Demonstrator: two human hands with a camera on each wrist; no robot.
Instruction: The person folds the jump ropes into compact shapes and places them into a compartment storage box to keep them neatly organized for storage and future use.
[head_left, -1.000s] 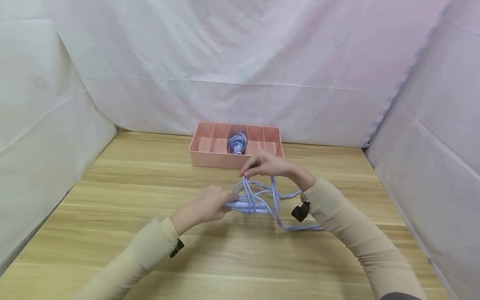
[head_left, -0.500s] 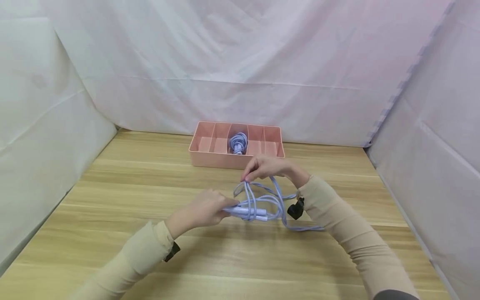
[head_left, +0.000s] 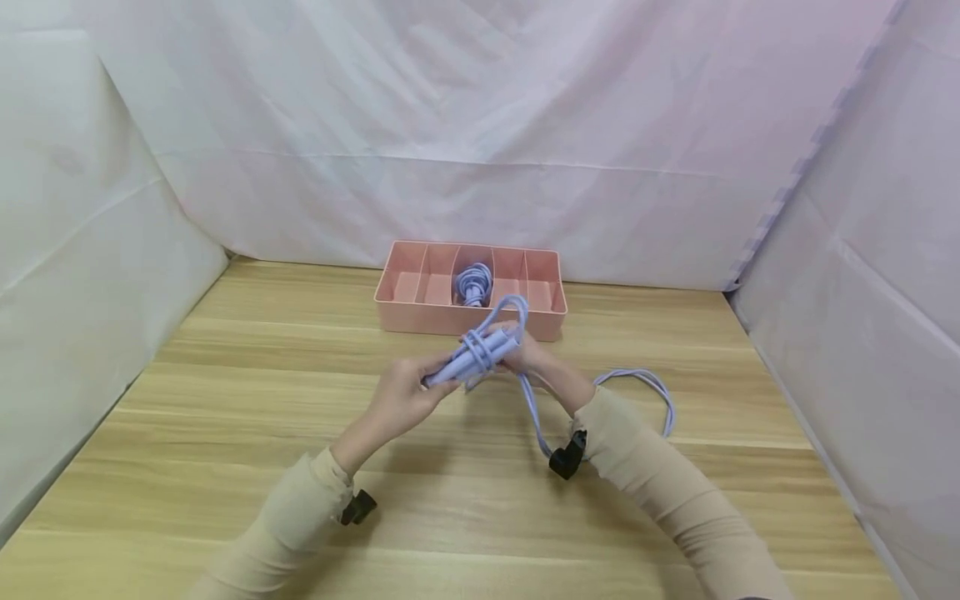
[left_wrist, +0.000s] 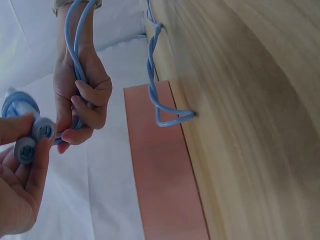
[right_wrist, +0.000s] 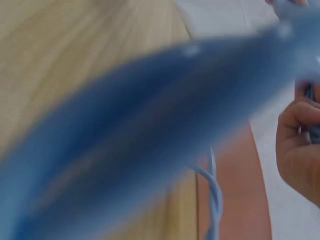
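Observation:
A pale blue jump rope (head_left: 474, 354) is held above the table, its two handles side by side with cord wrapped round them. My left hand (head_left: 401, 396) grips the handles at their near end; in the left wrist view the round handle ends (left_wrist: 46, 131) show between thumb and fingers. At the far end, my right hand (head_left: 531, 357) is partly hidden behind the bundle. In the left wrist view its fingers (left_wrist: 92, 112) curl round the cord. Loose doubled cord (head_left: 656, 385) trails to the right on the table. Blurred cord (right_wrist: 150, 125) crosses the right wrist view close to the lens.
Behind the hands stands a pink divided box (head_left: 416, 318). Its middle compartment holds another coiled blue rope (head_left: 474, 285). White cloth (head_left: 450, 125) hangs behind and at both sides of the wooden table (head_left: 262, 375).
The left hand has raised and tilted the handles up to the right. The right hand has gone from pinching cord loops above them to the bundle's far end. The wraps now sit tighter.

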